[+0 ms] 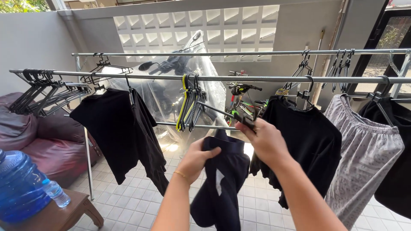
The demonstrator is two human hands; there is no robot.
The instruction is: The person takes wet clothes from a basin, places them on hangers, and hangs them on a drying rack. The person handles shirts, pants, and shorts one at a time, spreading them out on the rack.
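My left hand (pixel 196 157) grips the waistband of a dark navy garment (pixel 220 184) with a pale mark on its front, which hangs down between my arms. My right hand (pixel 263 137) holds a black clip hanger (pixel 233 114) by its clip at the garment's top edge. The hanger's arm slants up left toward a bunch of black and yellow hangers (pixel 188 105) on the near metal rail (pixel 257 78). A black shirt (pixel 122 128) hangs left of my hands and another black shirt (pixel 306 137) hangs right of them.
Grey patterned trousers (pixel 364 158) and a dark garment (pixel 396 162) hang at the right. Several empty black hangers (pixel 47 92) crowd the rail's left end. A plastic-covered scooter (pixel 180 81) and a bicycle (pixel 242 100) stand behind. A blue water jug (pixel 19 188) and small bottle (pixel 55 192) sit on a wooden table (pixel 64 214).
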